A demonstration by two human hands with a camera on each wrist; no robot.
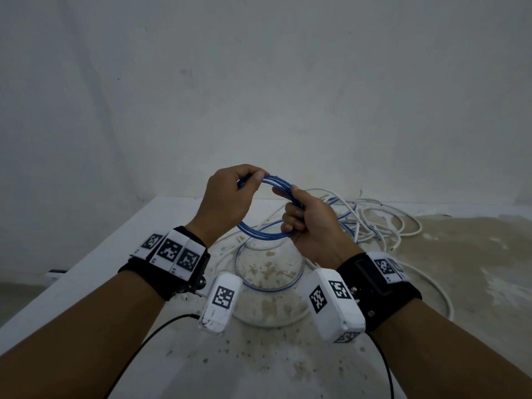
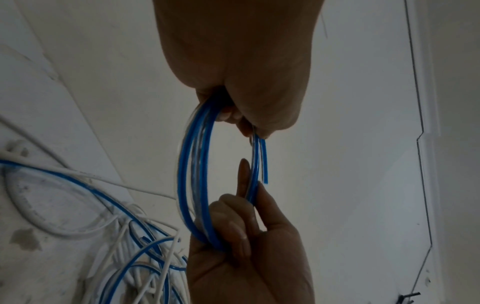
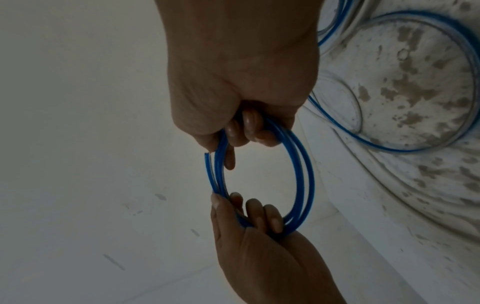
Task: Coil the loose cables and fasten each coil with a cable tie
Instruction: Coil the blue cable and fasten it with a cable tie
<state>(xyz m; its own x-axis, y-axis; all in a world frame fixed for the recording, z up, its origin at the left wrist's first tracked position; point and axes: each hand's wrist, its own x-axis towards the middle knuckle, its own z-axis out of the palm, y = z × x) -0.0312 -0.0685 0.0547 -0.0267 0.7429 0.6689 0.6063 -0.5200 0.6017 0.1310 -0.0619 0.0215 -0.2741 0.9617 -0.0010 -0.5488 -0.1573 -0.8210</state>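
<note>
A blue cable coil (image 1: 260, 235) of several loops hangs in the air above the table, held between both hands. My left hand (image 1: 248, 180) pinches the coil's upper left part between thumb and curled fingers. On the coil's right side my right hand (image 1: 291, 209) grips the loops with its fingers curled through the ring. The left wrist view has the coil (image 2: 182, 174) on edge, and a short free end (image 2: 265, 164) sticks out below my left hand (image 2: 241, 115). In the right wrist view my right hand (image 3: 244, 127) holds the coil (image 3: 303, 174) from above. No cable tie shows.
A clear bowl with a blue rim (image 1: 239, 264) sits on the stained white table (image 1: 172, 355) right under my hands. Behind and right of it lies a tangle of white cables (image 1: 383, 223) with blue cable mixed in. A bare wall stands close behind; the table's left edge (image 1: 86, 251) runs diagonally.
</note>
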